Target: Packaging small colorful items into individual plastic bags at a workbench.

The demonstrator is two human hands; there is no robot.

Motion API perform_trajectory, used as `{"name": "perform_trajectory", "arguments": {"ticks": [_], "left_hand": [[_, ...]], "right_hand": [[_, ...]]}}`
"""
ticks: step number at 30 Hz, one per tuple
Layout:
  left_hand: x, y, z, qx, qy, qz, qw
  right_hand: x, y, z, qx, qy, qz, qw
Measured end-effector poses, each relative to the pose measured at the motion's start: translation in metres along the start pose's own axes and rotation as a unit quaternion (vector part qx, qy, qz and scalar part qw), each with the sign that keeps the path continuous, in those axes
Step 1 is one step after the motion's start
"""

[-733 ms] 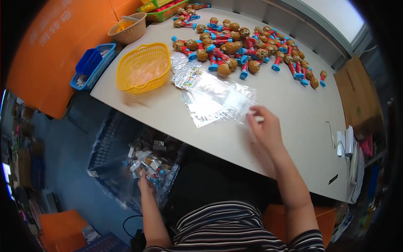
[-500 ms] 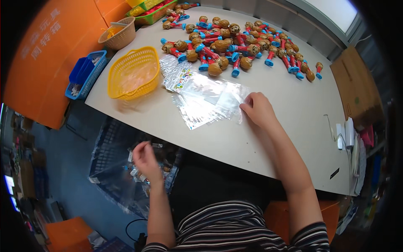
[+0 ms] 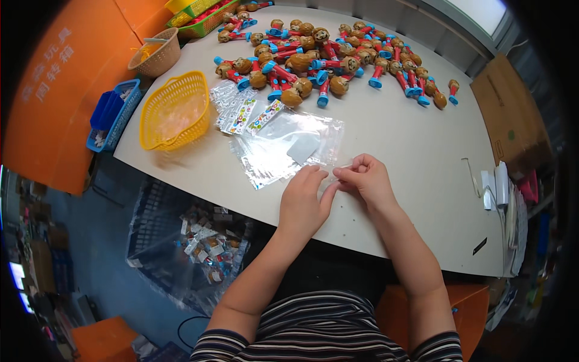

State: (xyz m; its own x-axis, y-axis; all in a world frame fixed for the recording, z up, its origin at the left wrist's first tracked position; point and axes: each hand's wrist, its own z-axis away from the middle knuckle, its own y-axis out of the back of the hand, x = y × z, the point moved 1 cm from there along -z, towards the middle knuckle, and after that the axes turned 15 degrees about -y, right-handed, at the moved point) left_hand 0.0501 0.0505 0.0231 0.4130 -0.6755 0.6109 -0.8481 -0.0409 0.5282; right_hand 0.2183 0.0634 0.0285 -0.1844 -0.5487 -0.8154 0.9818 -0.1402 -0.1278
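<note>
Raised from over the blue plastic crate since the earlier frames, the left hand [image 3: 301,202] is now brought beside the right hand [image 3: 369,184] on the table. Thumb and forefinger of the right are pinched on clear film; the left's thumb is held apart from its curled fingers, and whether film is gripped there cannot be told. At eight o'clock, below the table edge, the blue plastic crate with a clear liner [image 3: 142,226] is seen, filled with bagged items.

Just beyond the fingertips, a flat, clear plastic bag with a printed white header [image 3: 310,130] is spread, its long axis laid from about half past ten, at the header, to half past four, near the hands. Its middle is found at twelve o'clock from the left hand, the nearer one, and at ten from the right. Beneath it, a fanned stack of shiny clear bags [image 3: 256,172] is partly covered.

Farther off, a yellow lattice plastic basket [image 3: 181,140] is placed at ten o'clock, and red-and-blue toy figures with round brown heads [image 3: 295,63] are heaped around twelve.
</note>
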Motion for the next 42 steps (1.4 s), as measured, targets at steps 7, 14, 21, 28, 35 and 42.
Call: {"name": "perform_trajectory", "arguments": {"ticks": [7,14,21,28,35,42], "left_hand": [[-0.008,0.013,0.01,0.012,-0.07,-0.09,0.993],[-0.007,0.015,0.017,0.01,-0.199,0.017,0.98],[0.007,0.029,0.017,0.003,-0.114,0.045,0.992],[0.007,0.013,0.01,0.067,0.046,-0.027,0.996],[0.017,0.003,0.018,0.013,0.071,-0.052,0.996],[0.025,-0.002,0.015,0.027,0.105,-0.043,0.993]], "right_hand": [[-0.003,-0.014,0.011,-0.005,-0.003,0.017,1.0],[0.005,-0.01,0.002,-0.089,-0.072,-0.015,0.993],[0.011,-0.017,0.003,-0.047,0.015,-0.002,0.999],[0.025,-0.02,0.001,-0.007,0.1,0.1,0.99],[0.02,-0.023,0.013,-0.026,0.063,0.03,0.997],[0.03,-0.017,0.006,-0.041,0.115,0.097,0.988]]}}
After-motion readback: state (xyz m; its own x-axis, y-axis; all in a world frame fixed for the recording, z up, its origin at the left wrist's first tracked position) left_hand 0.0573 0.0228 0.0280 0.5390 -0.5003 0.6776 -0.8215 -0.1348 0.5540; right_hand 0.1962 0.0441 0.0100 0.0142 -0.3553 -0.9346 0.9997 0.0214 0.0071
